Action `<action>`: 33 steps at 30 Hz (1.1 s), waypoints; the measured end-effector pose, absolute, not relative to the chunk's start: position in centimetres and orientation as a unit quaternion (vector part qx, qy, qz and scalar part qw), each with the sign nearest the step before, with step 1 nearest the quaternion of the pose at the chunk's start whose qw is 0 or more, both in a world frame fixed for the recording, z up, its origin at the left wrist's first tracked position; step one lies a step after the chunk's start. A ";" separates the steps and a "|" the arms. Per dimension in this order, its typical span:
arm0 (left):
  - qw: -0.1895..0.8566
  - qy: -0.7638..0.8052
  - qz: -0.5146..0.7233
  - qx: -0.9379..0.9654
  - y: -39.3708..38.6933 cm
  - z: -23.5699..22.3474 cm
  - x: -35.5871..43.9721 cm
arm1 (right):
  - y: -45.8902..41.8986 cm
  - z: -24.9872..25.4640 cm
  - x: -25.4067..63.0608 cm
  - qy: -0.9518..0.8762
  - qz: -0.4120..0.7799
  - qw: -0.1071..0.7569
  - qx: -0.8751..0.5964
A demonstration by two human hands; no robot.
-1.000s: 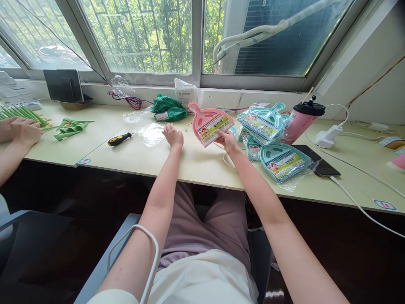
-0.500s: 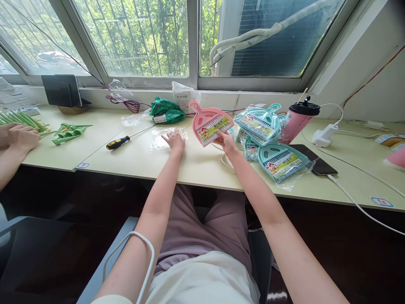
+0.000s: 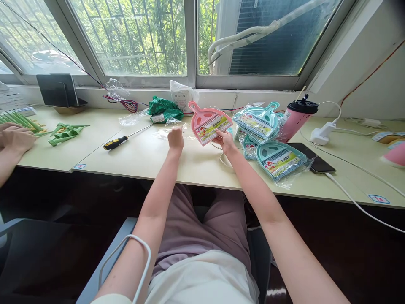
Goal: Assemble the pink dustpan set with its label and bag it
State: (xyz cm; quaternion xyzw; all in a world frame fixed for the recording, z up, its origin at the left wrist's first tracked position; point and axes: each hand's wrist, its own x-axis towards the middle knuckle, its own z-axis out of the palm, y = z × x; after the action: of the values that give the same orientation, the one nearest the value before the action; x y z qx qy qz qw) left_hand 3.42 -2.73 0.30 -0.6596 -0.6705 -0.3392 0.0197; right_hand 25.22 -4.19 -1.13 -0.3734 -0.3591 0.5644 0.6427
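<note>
My right hand (image 3: 225, 142) grips the lower edge of a pink mini dustpan-and-brush set (image 3: 207, 122) and holds it tilted above the pale desk (image 3: 177, 162). My left hand (image 3: 175, 138) is closed on a clear plastic bag (image 3: 167, 131), pinching it and lifting its near edge off the desk just left of the pink set. To the right lies a pile of teal dustpan sets in clear bags (image 3: 260, 120), with one more teal set (image 3: 280, 158) nearer the desk's front edge.
A yellow-handled screwdriver (image 3: 119, 142), a green bag (image 3: 164, 109) and coloured wires (image 3: 123, 102) lie to the left. A pink cup (image 3: 298, 118), a black phone (image 3: 311, 157) and white cables (image 3: 354, 169) are on the right. Another person's hands (image 3: 14, 137) rest by green strips (image 3: 65, 131).
My left hand has closed on the clear bag and raised it off the desk, drawing it towards the pink set. The pink set in my right hand has barely moved.
</note>
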 end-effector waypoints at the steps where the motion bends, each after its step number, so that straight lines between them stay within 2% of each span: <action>1: 0.018 -0.645 -0.395 -0.654 -2.8 0.3 3.4 | -4.2 -1.1 25.3 -0.365 0.564 0.644 -0.366; 4: 0.010 -0.598 -0.503 -0.624 -2.8 0.4 3.3 | -4.3 -1.1 25.4 -0.400 0.560 0.644 -0.336; 8: 0.000 -0.611 -0.565 -0.555 -2.7 0.8 2.6 | -4.6 -0.9 25.3 -0.458 0.556 0.615 -0.321; 15: 0.040 -0.625 -0.646 -0.436 -2.8 1.3 1.6 | -5.1 -0.9 25.0 -0.526 0.584 0.519 -0.337; 23: 0.056 -0.636 -0.658 -0.399 -2.2 1.6 0.8 | -5.1 -1.4 24.5 -0.510 0.579 0.507 -0.385; 33: 0.004 -0.549 -0.566 -0.614 -2.7 1.8 3.4 | -5.9 -1.0 24.3 -0.518 0.595 0.498 -0.362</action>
State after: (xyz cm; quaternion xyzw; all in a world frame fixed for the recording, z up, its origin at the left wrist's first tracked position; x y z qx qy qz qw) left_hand 3.37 -2.72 1.83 -0.6144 -0.5492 -0.5664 0.0038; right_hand 24.33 -5.89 -1.01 -0.3620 -0.5176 0.5945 0.4975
